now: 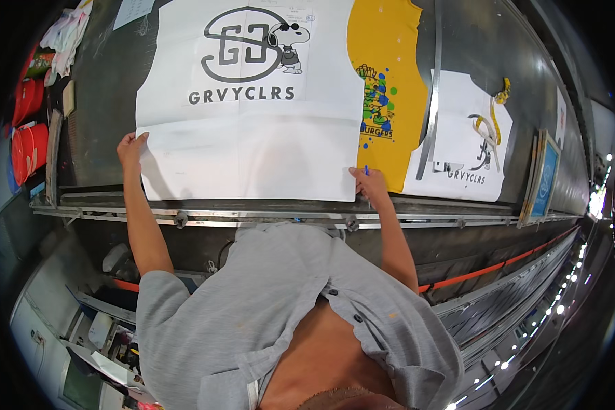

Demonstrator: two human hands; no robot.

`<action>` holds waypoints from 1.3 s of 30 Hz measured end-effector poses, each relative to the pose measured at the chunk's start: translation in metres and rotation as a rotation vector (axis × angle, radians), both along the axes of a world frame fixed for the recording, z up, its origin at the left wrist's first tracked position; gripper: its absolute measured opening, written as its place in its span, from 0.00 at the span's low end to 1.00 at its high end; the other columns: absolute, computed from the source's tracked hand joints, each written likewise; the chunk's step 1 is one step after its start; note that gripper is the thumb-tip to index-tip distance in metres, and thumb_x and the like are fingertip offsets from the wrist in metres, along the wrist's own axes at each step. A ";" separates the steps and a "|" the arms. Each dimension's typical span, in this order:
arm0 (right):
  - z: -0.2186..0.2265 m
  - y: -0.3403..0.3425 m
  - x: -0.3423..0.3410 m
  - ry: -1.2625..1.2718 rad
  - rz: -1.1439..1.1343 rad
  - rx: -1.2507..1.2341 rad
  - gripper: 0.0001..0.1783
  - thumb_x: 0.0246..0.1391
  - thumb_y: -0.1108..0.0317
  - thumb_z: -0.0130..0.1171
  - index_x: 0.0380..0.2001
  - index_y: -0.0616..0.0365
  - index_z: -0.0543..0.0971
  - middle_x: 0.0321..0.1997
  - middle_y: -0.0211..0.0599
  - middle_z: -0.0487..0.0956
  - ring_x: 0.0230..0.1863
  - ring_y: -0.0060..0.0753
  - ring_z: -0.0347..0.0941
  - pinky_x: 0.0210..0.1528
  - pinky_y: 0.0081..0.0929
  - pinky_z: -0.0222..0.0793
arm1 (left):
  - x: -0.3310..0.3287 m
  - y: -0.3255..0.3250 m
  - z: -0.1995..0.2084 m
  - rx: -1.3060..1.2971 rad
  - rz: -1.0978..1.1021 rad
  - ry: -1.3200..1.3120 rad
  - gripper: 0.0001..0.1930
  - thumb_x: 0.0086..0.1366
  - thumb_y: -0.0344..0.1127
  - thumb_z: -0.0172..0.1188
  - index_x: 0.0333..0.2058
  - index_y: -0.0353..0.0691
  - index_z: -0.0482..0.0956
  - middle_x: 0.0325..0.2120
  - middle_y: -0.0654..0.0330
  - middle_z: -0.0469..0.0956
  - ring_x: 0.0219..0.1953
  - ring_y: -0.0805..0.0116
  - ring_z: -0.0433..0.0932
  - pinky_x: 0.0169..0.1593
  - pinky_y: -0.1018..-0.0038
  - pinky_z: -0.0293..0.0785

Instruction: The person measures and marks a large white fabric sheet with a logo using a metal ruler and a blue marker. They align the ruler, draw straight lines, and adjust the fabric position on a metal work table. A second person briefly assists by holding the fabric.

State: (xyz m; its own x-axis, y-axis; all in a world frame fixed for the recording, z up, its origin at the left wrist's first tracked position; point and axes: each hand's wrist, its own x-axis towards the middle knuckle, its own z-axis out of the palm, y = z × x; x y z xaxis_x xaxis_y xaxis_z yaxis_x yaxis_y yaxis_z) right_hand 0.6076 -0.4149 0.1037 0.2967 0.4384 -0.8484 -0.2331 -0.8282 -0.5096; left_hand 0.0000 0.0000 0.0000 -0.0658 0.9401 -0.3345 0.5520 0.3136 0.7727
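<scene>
A large white sheet (253,154), cut in the outline of a shirt front, lies before me with fold creases across it. Its upper part bears a dark printed emblem with lettering and a cartoon dog. My left hand (131,149) pinches its left edge near the lower corner. At the opposite edge, my right hand (372,186) has thumb and finger on the sheet's border, with a blue pen (366,171) held among its fingers. Partly covered by the sheet, a mustard-yellow shirt panel (396,82) with a colourful print lies just beyond my right hand.
On the dark table (106,123), a smaller white printed panel (454,184) lies at right under a yellow tape measure (497,130). A long metal ruler (430,116) separates it from the yellow panel. A framed screen (543,179) leans farther right. Red containers (31,150) stand left; a metal rail (266,220) runs along the near edge.
</scene>
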 end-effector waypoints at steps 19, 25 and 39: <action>0.008 -0.001 -0.005 0.017 -0.040 0.015 0.15 0.52 0.58 0.68 0.30 0.60 0.81 0.25 0.36 0.83 0.21 0.23 0.79 0.12 0.15 0.50 | 0.372 -0.202 0.092 0.342 -0.816 0.483 0.42 0.63 0.67 0.52 0.70 0.51 0.58 0.73 0.52 0.44 0.74 0.42 0.34 0.65 0.27 0.25; 0.005 -0.002 -0.004 0.005 -0.067 -0.008 0.13 0.51 0.61 0.68 0.29 0.60 0.81 0.24 0.34 0.82 0.21 0.22 0.78 0.13 0.14 0.50 | 0.371 -0.203 0.093 0.381 -0.826 0.503 0.42 0.64 0.66 0.50 0.70 0.48 0.57 0.73 0.51 0.43 0.74 0.41 0.32 0.64 0.27 0.25; 0.011 0.001 -0.011 -0.015 -0.092 0.071 0.13 0.52 0.60 0.68 0.29 0.58 0.80 0.22 0.29 0.79 0.19 0.18 0.75 0.14 0.13 0.53 | 0.320 -0.180 0.093 0.308 -0.392 -0.177 0.36 0.66 0.48 0.60 0.67 0.37 0.59 0.69 0.48 0.54 0.72 0.51 0.48 0.72 0.51 0.40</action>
